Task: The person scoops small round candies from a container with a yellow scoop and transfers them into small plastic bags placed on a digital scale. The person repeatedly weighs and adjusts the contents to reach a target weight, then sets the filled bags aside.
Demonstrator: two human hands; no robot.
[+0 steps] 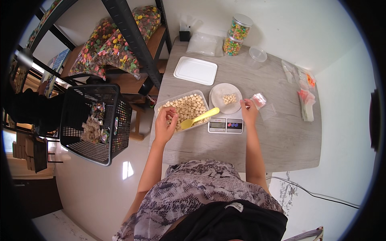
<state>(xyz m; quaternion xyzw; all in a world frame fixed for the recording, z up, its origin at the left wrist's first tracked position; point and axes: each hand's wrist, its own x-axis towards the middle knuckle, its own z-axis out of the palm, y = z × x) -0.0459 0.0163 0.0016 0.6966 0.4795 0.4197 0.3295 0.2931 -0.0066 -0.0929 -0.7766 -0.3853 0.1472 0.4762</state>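
Note:
My left hand (pixel 165 124) hovers over the left side of a clear plastic tub (pixel 208 104) of pale, round shelled nuts (pixel 187 105). Its fingers are loosely curled; whether a nut sits between them is hidden. A yellow plastic spoon (pixel 200 118) lies across the nuts, its handle over the tub's right rim. Beside the tub stands a white digital kitchen scale (pixel 225 130) with a round plate (pixel 221 107). A small clump of nuts (pixel 229 98), seemingly in a clear bag, rests on that plate. My right hand (pixel 249 112) is at the plate's right edge, fingertips close together near the clump.
Small clear bags (pixel 258 101) lie right of the scale, more plastic bags (pixel 306 102) farther right. Behind are a white lid (pixel 195 70), stacked candy jars (pixel 236 36) and a clear cup (pixel 257 57). A black basket (pixel 90 123) and a shelf of candy bags (pixel 120 45) stand left, near another person's dark sleeve (pixel 33 105).

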